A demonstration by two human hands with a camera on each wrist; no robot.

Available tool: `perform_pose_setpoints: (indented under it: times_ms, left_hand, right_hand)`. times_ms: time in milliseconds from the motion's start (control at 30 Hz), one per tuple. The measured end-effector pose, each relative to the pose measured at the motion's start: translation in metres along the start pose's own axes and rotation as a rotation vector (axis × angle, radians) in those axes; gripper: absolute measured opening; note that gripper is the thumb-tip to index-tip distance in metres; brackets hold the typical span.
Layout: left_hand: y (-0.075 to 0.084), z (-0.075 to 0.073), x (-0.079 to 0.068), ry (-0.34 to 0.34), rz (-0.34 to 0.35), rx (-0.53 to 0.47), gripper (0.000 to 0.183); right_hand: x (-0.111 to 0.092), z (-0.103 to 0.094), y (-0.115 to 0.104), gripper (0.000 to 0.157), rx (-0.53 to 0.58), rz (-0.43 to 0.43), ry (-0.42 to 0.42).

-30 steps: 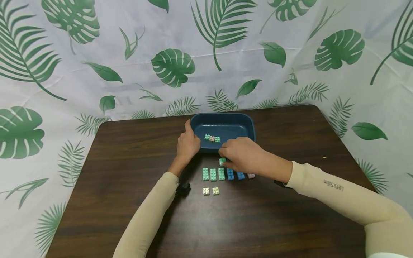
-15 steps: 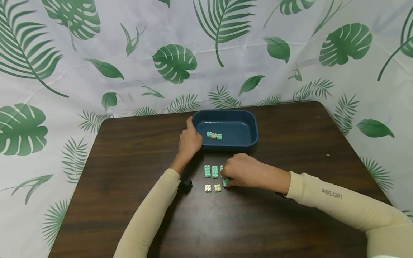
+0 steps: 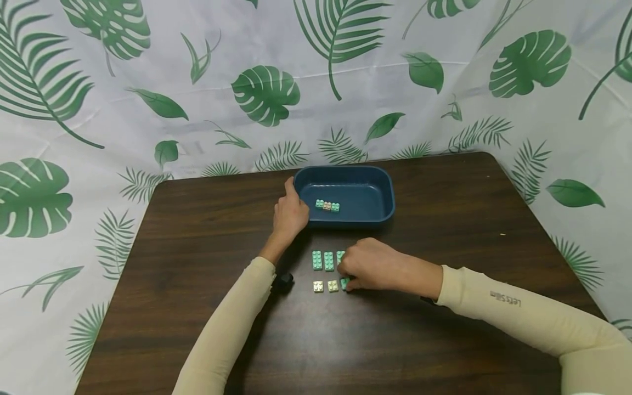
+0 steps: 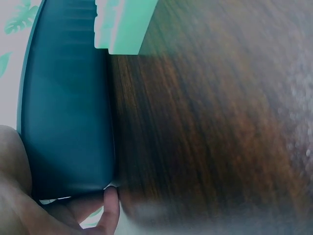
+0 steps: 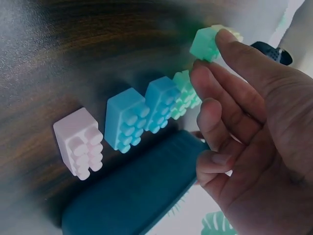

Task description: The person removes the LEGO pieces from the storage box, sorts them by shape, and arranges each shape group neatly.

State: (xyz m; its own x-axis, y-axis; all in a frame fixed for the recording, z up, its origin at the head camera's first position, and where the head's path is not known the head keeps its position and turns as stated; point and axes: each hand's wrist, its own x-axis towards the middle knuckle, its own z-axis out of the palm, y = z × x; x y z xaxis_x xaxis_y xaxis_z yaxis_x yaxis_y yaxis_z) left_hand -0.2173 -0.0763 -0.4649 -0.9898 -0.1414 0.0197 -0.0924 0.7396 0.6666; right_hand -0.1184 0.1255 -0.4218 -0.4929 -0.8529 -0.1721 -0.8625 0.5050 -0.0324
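Observation:
My left hand (image 3: 290, 215) grips the left end of a dark blue bin (image 3: 362, 195), thumb and fingers around its wall in the left wrist view. My right hand (image 3: 372, 266) pinches a small green toy brick (image 5: 204, 44) between thumb and index finger, down at the table. That brick stands just right of two pale yellow square bricks (image 3: 333, 286). Behind them is a row of longer bricks: light green ones (image 3: 317, 260), two blue ones (image 5: 126, 120) and a pink one (image 5: 78, 139). In the head view my right hand hides the blue and pink bricks.
Two small green bricks (image 3: 336, 207) with a peach brick (image 3: 327, 206) between them lie in the bin's front left part. The dark wooden table (image 3: 212, 263) meets a leaf-print cloth (image 3: 197, 137) at the back. A black wrist device (image 3: 283, 282) sits under my left wrist.
My right hand has carried the small green brick from just in front of the bin toward me, down beside the yellow bricks. My left hand has kept its grip on the bin.

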Motion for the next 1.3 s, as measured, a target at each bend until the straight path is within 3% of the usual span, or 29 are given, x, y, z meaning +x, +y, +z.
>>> perform_pose_setpoints:
  times_ms: [500, 733, 833, 967, 1100, 1300]
  left_hand:
    - [-0.001, 0.002, -0.001, 0.007, 0.001, 0.012, 0.062]
    - [-0.002, 0.001, 0.0, 0.002, 0.006, 0.001, 0.061]
    - [-0.002, 0.0, 0.0, -0.003, 0.006, 0.003, 0.061]
    - [-0.002, -0.003, -0.001, 0.005, 0.006, 0.015, 0.062]
    - [-0.003, -0.004, -0.001, 0.011, 0.008, 0.032, 0.062]
    - [-0.001, -0.002, 0.0, 0.008, 0.016, 0.026, 0.062]
  right_hand:
    - [0.002, 0.008, -0.008, 0.028, -0.085, -0.011, -0.026]
    - [-0.001, -0.009, -0.004, 0.035, -0.093, 0.006, 0.0]
    - [-0.001, -0.022, 0.002, 0.034, -0.061, 0.017, 0.046]
    - [0.004, -0.032, 0.011, 0.027, -0.035, 0.026, 0.174]
    - [0.014, -0.032, 0.02, 0.022, -0.024, 0.041, 0.304]
    - [0.026, -0.032, 0.041, 0.019, -0.021, 0.091, 0.418]
